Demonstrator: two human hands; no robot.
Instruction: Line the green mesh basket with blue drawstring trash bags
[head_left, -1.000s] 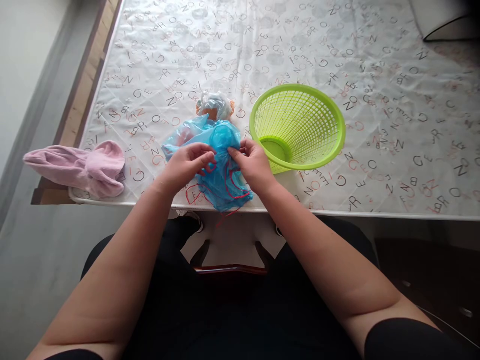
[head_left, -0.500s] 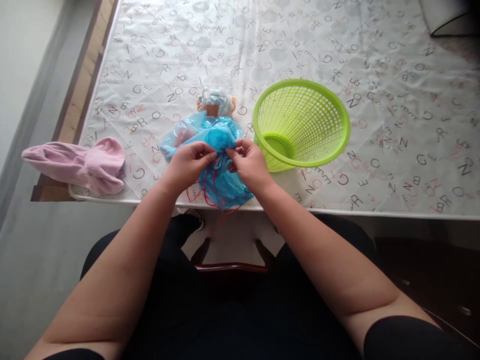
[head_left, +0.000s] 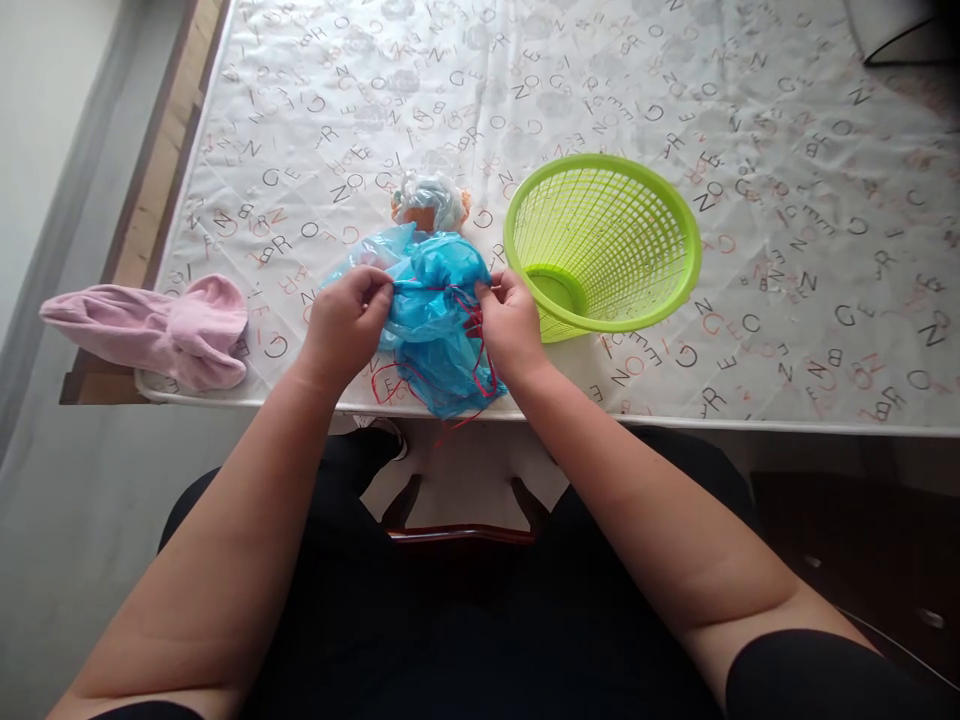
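Note:
A thin blue plastic bag [head_left: 435, 345] lies crumpled at the table's front edge. My left hand [head_left: 349, 320] is closed, its thumb and forefinger pinching the left side of the bag. On the opposite side, my right hand [head_left: 510, 320] pinches the bag's plastic, with red string [head_left: 486, 375] looping down beside its fingers. Between the two hands the plastic is stretched, and a strand of the string runs across it. Pale contents show through the bag at the left, too blurred to name. Just behind sits a clear plastic bundle [head_left: 431, 200] with something orange inside.
A lime-green mesh basket [head_left: 604, 325] stands close to my right hand, its opening tilted toward me. A pink cloth item [head_left: 142, 325] with a knot or bow hangs over the table's left corner. The letter-printed tablecloth [head_left: 787, 300] covers the table.
My hands have moved apart from the gathered middle of the bag, the left one going left and the right one slightly right. The plastic between them is spread wider, and the string has shifted rightward.

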